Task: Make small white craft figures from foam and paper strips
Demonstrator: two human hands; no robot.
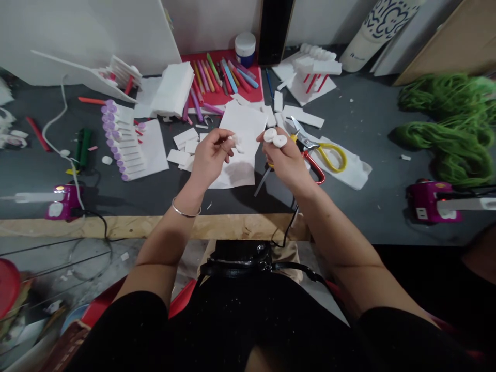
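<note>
Between the thumb and fingers of my left hand [215, 151] is a small white piece [238, 143], too blurred to make out exactly. It hangs above a white sheet [238, 173]. My right hand [285, 159] is closed around what looks like a glue gun, mostly hidden, with yellow parts [293, 138] showing. A translucent glue stick [262, 183] sticks out below the fist, and a black cord [290, 225] runs down from there. Two white rolled coils [279, 140] show at the fingers of this hand. Scissors [332, 157] with yellow and red handles lie just beside it.
White foam strips [185, 138] surround the sheet. At left stands a white piece edged with purple rolls [112, 137]; coloured rolled sticks [209, 77] lie behind. A white model on red legs [320, 70], green yarn [445, 124] and a purple power block [432, 201] occupy the right.
</note>
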